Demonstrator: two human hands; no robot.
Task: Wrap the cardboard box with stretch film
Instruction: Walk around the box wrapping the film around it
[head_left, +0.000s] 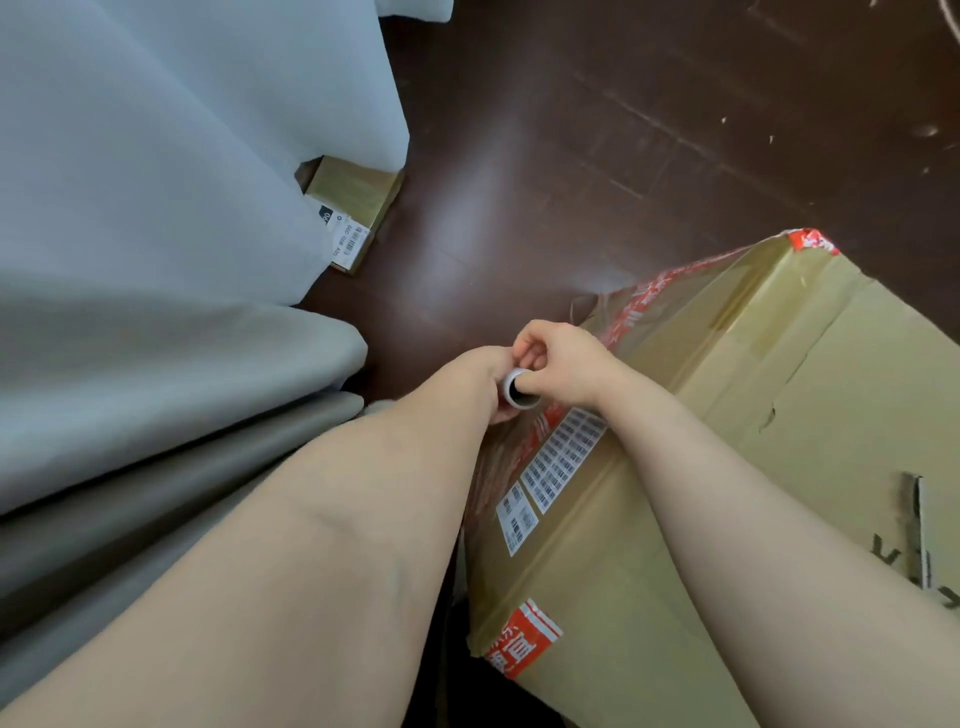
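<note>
Noted: small roll of clear stretch film on white tube core (519, 391), seen end-on, long axis roughly upright, held just beside left top edge of large tan cardboard box with red printed tape (727, 467). Gripped by right hand (563, 364), fingers curled round top end from box side; gripped also by left hand (488, 376) from outer side, fingers mostly hidden. Box to right of both hands, right hand nearer.
</note>
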